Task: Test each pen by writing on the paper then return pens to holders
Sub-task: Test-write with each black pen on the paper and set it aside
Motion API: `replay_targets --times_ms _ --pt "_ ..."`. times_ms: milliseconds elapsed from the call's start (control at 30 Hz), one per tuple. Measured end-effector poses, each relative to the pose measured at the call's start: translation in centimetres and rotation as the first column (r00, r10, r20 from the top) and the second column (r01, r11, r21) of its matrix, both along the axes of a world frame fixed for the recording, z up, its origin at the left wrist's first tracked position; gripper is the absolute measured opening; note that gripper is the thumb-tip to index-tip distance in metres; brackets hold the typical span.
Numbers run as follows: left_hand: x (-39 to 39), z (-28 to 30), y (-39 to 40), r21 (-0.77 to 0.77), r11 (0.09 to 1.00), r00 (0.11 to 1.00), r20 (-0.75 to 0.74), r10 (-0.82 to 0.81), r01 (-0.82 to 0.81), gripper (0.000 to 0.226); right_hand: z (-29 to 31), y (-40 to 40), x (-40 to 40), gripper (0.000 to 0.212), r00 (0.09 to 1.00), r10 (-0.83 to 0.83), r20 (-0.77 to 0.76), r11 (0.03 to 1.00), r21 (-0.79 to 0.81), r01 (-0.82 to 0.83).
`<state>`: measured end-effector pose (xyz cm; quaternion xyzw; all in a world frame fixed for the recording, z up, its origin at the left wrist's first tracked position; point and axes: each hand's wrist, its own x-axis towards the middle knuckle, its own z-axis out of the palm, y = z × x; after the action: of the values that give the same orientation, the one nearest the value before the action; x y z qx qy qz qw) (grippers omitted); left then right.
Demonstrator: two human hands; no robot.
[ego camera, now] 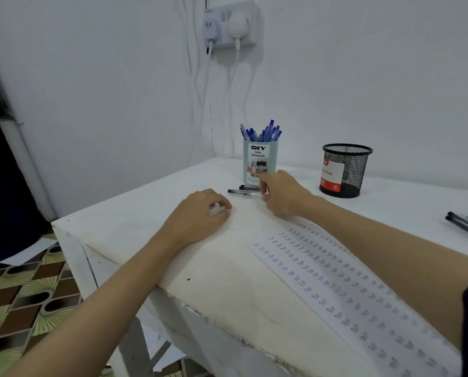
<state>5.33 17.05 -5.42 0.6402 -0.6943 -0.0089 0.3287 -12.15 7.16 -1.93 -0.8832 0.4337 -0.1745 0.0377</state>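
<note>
Two black-capped pens lie side by side on the white table, in front of a light blue desk organizer filled with several blue pens. My right hand reaches over to them and its fingertips pinch the right end of the nearer pen. My left hand rests on the table to their left with its fingers curled; a pale blur sits under the fingertips and I cannot identify it. The paper, covered in rows of small written marks, lies under my right forearm.
A black mesh holder with a red-and-white label stands at the back right. Two more black pens lie at the right edge. A wall socket with hanging cables is behind the organizer. The table's front edge is chipped.
</note>
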Motion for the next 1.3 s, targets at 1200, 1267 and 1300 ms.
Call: replay_targets --times_ms 1200,1267,1300 --pt "-14.4 2.2 2.6 0.306 0.864 0.908 -0.008 -0.419 0.401 0.041 6.3 8.9 -19.7 0.078 0.274 -0.561 0.781 0.631 0.618 -0.470" --pt "-14.9 2.3 1.9 0.287 0.871 0.913 -0.033 -0.406 0.398 0.049 5.9 8.4 -19.2 0.075 0.274 -0.553 0.787 0.652 0.613 -0.447" --pt "-15.2 2.3 1.4 0.288 0.871 0.914 -0.035 -0.405 0.397 0.048 5.5 7.9 -18.9 0.071 0.270 -0.545 0.794 0.672 0.606 -0.426"
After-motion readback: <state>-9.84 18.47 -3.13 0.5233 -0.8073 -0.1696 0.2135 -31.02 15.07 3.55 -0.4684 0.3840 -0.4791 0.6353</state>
